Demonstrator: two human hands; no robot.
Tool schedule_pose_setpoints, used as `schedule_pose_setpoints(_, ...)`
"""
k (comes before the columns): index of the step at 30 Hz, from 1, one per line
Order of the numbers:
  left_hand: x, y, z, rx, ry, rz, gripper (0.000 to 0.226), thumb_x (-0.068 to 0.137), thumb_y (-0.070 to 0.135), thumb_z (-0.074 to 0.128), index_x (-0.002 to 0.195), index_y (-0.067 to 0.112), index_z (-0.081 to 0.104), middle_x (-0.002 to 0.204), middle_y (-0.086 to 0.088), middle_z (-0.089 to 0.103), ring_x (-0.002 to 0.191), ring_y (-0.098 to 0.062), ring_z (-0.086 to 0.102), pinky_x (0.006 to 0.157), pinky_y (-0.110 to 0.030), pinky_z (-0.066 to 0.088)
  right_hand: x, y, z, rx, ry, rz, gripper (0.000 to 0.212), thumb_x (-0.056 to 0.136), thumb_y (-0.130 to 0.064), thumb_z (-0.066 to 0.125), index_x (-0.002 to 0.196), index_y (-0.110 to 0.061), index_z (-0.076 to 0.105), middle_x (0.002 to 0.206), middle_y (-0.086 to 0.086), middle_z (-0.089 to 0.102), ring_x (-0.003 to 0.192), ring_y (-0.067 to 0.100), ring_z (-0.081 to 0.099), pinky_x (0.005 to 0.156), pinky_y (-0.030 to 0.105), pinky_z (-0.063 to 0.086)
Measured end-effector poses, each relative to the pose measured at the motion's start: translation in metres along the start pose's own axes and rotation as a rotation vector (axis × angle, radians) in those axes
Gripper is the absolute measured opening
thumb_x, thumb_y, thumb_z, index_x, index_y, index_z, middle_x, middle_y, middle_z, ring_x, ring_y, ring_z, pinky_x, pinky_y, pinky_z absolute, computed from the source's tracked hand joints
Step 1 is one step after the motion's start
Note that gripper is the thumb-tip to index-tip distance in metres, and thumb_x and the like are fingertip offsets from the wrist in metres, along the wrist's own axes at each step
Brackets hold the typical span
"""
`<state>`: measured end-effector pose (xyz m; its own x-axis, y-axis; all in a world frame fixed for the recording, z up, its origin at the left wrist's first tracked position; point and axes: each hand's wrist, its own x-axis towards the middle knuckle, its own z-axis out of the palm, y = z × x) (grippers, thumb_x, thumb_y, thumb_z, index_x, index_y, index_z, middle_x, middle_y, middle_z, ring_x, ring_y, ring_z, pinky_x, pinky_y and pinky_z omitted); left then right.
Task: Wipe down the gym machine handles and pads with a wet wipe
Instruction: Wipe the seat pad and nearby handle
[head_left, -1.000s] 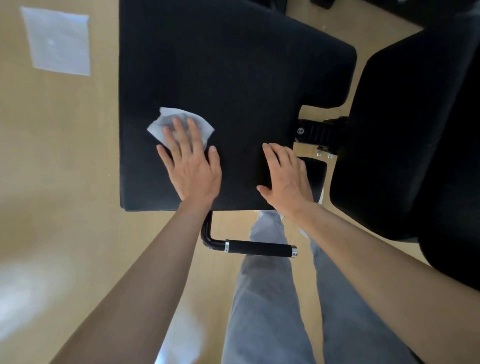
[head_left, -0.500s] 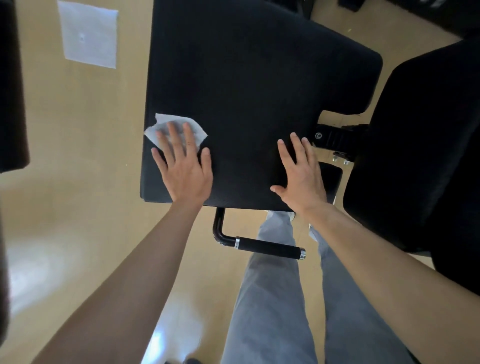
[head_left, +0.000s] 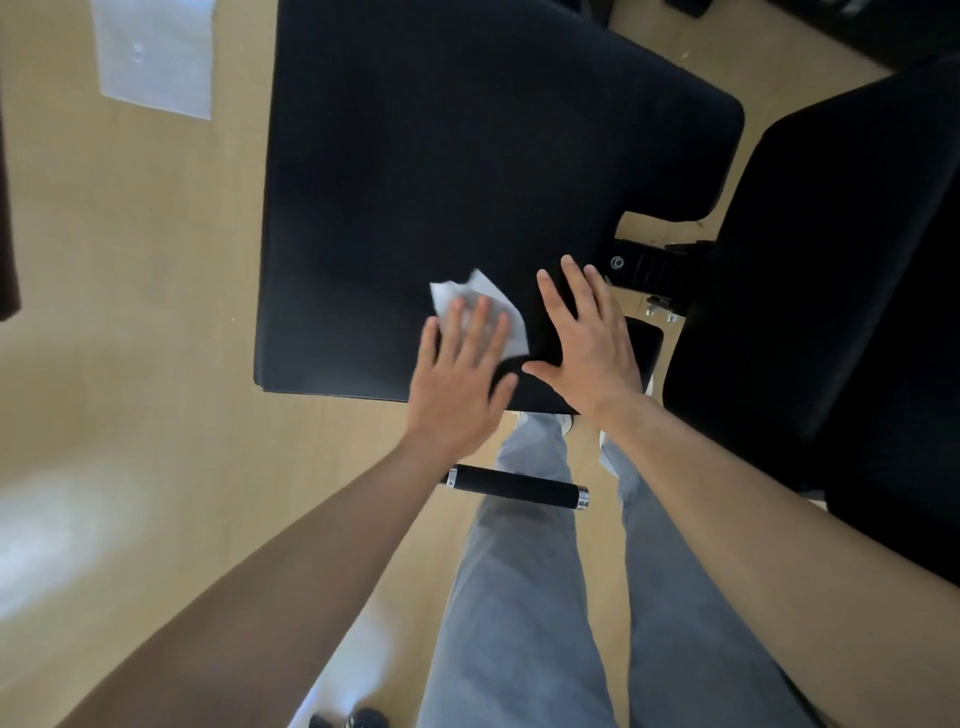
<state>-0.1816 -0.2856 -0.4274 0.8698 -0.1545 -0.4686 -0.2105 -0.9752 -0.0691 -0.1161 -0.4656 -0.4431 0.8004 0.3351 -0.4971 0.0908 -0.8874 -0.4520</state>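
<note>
A large black seat pad (head_left: 441, 171) fills the upper middle of the head view. My left hand (head_left: 457, 384) lies flat on its near edge, fingers spread, pressing a white wet wipe (head_left: 493, 306) against the pad. My right hand (head_left: 587, 343) rests flat on the pad just to the right of it, fingers apart, holding nothing. The two thumbs nearly touch. Below the pad a black foam-covered handle (head_left: 514, 486) with chrome ends sticks out; my left forearm hides its left end.
A second black pad (head_left: 841, 270) rises at the right. A black adjuster bracket (head_left: 649, 267) sits in the gap between the pads. The floor is light wood, with a white sheet (head_left: 156, 57) at the upper left. My grey-trousered legs (head_left: 519, 597) stand below.
My left hand has slid the wipe rightward along the pad's near edge, from the left corner to beside my right hand. The right hand has stayed in place on the pad.
</note>
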Motion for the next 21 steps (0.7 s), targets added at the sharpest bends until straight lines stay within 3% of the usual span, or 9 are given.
schedule_pose_setpoints(2, -0.008, 0.004, 0.006, 0.075, -0.021, 0.127, 0.071, 0.108, 0.054, 0.026, 0.165, 0.018, 0.004, 0.172, -0.007, -0.005, 0.159, -0.031, -0.009, 0.128, -0.054, 0.003, 0.001, 0.003, 0.002, -0.022, 0.018, -0.018, 0.108, 0.085, -0.044, 0.08, 0.164, -0.024, 0.01, 0.172, 0.006, 0.002, 0.158, 0.03, 0.002, 0.127, 0.049, 0.017)
schedule_pose_setpoints(4, -0.01, -0.003, 0.006, 0.115, -0.004, 0.127, 0.068, 0.109, 0.052, 0.025, 0.165, 0.02, 0.003, 0.172, -0.004, -0.005, 0.159, -0.028, -0.009, 0.127, -0.054, 0.002, 0.001, 0.004, 0.005, -0.014, 0.011, -0.018, 0.108, 0.085, -0.044, 0.079, 0.164, -0.025, 0.008, 0.172, 0.006, 0.001, 0.158, 0.03, 0.001, 0.128, 0.049, 0.017)
schedule_pose_setpoints(9, -0.008, -0.036, -0.006, 0.034, 0.108, -0.278, 0.066, 0.108, 0.047, 0.027, 0.165, 0.022, 0.007, 0.173, -0.007, 0.003, 0.159, -0.033, 0.003, 0.125, -0.058, 0.004, 0.001, 0.007, 0.008, 0.023, 0.004, -0.019, 0.111, 0.084, -0.053, 0.077, 0.164, -0.027, 0.004, 0.172, 0.003, -0.004, 0.158, 0.028, -0.003, 0.127, 0.049, 0.015)
schedule_pose_setpoints(12, -0.004, -0.029, -0.009, -0.024, 0.129, -0.353, 0.07, 0.106, 0.046, 0.034, 0.165, 0.015, 0.011, 0.172, -0.011, 0.006, 0.158, -0.038, 0.004, 0.126, -0.058, 0.009, 0.002, 0.008, 0.008, 0.019, 0.01, -0.023, 0.111, 0.084, -0.054, 0.076, 0.164, -0.028, 0.003, 0.172, 0.003, -0.004, 0.158, 0.028, -0.004, 0.126, 0.049, 0.015)
schedule_pose_setpoints(14, -0.002, -0.014, -0.01, -0.064, 0.125, -0.282, 0.074, 0.102, 0.046, 0.039, 0.164, 0.011, 0.016, 0.172, -0.012, 0.009, 0.157, -0.041, 0.004, 0.126, -0.057, 0.008, 0.002, 0.008, 0.007, 0.019, 0.0, -0.025, 0.111, 0.084, -0.054, 0.076, 0.164, -0.028, 0.003, 0.172, 0.002, -0.005, 0.158, 0.027, -0.005, 0.127, 0.049, 0.015)
schedule_pose_setpoints(18, -0.008, 0.009, -0.003, 0.002, 0.048, 0.125, 0.072, 0.099, 0.043, 0.047, 0.162, 0.016, 0.025, 0.171, -0.009, 0.015, 0.158, -0.036, 0.003, 0.125, -0.06, 0.012, -0.001, 0.005, 0.004, 0.032, 0.015, -0.018, 0.097, 0.09, -0.035, 0.076, 0.163, -0.023, 0.015, 0.172, 0.004, 0.004, 0.159, 0.025, 0.001, 0.126, 0.048, 0.021)
schedule_pose_setpoints(21, -0.015, 0.011, -0.002, -0.123, 0.076, 0.186, 0.068, 0.097, 0.032, 0.053, 0.159, 0.014, 0.033, 0.17, -0.009, 0.018, 0.159, -0.03, 0.008, 0.126, -0.057, 0.015, -0.016, 0.007, 0.009, 0.198, 0.203, -0.025, 0.072, 0.091, -0.007, 0.072, 0.155, -0.012, 0.039, 0.163, 0.011, 0.033, 0.151, 0.029, 0.031, 0.12, 0.05, 0.036)
